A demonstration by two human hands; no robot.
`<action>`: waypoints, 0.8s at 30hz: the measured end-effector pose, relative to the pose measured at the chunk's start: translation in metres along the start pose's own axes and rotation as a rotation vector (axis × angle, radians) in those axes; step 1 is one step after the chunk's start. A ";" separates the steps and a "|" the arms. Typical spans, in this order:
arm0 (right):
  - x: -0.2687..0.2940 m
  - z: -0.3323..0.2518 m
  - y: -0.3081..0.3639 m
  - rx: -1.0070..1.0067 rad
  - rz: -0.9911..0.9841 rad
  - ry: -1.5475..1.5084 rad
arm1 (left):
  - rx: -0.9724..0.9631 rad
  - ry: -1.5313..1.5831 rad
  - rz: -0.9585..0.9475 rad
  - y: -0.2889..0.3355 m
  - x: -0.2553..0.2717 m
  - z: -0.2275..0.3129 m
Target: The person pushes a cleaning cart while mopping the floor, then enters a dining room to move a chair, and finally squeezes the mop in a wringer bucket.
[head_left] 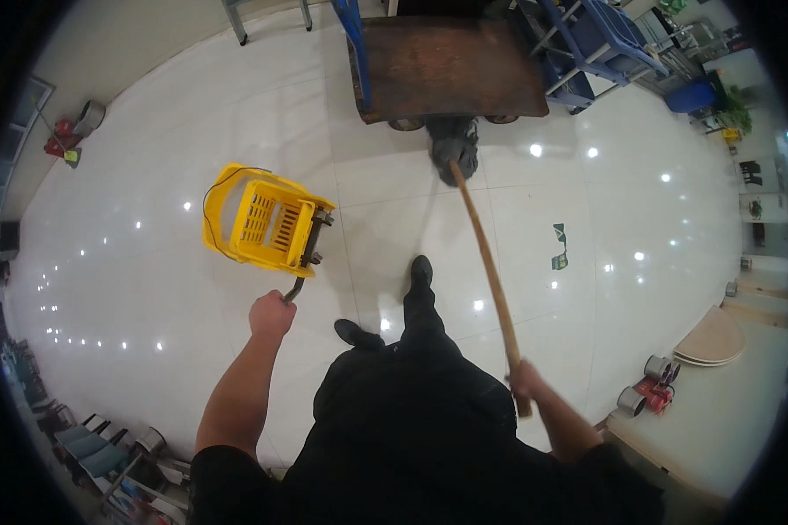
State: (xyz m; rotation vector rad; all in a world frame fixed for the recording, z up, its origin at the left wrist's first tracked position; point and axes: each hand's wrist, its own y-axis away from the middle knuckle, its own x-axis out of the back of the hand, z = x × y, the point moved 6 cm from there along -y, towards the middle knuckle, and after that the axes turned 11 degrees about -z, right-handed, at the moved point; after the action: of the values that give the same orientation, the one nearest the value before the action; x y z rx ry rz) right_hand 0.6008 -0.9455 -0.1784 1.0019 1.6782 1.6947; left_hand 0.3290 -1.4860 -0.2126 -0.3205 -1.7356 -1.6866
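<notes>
My left hand [272, 315] is closed round the dark handle of a yellow mop bucket [228, 232]. A slotted yellow wringer [270, 220] sits in the bucket, which stands on the floor ahead and to the left of my feet. In my right hand [525, 381] is the upper end of a mop [492, 271] with a long wooden handle. Its dark grey head lies on the tiles, reaching up to the underside of a brown wooden platform cart [451, 66]. Part of the mop head is hidden beneath that cart.
Glossy white tiles [394, 219] reflect the ceiling lights. A blue-framed cart [600, 44] stands at the far right, and a green floor marking [559, 247] lies right of the mop. Red fire extinguishers [654, 394] are by the right wall. Chairs [96, 451] stand lower left.
</notes>
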 end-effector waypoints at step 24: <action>0.160 -0.109 -0.171 -0.014 0.247 -0.427 | 0.032 0.037 0.040 -0.003 -0.001 -0.009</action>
State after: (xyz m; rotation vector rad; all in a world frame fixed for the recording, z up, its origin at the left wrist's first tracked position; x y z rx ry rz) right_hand 0.4000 -0.8676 -0.3215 1.4927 1.3048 1.4965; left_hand 0.3299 -1.4944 -0.2163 -0.3049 -1.7164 -1.6251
